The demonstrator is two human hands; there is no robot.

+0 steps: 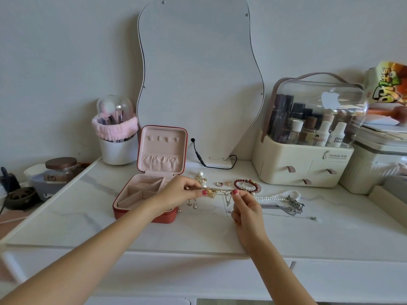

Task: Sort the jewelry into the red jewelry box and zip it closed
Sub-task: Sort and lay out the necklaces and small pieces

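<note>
The red jewelry box (123,209) stands open on the white table, its pink lid upright and its compartments holding nothing I can see. A thin gold chain necklace (220,190) is stretched between my hands just right of the box. My left hand (178,194) pinches its left end, my right hand (246,208) pinches its right end. On the table beyond lie pearl earrings (201,176), two rings (222,184), a dark red bead bracelet (245,184), a pearl strand (278,196) and a silver chain (284,209).
A wavy mirror (198,84) leans on the wall behind, with a black cable (199,156) at its base. A brush holder (117,137) stands back left, a cosmetics organizer (308,137) back right. A jar (60,170) sits off the left edge.
</note>
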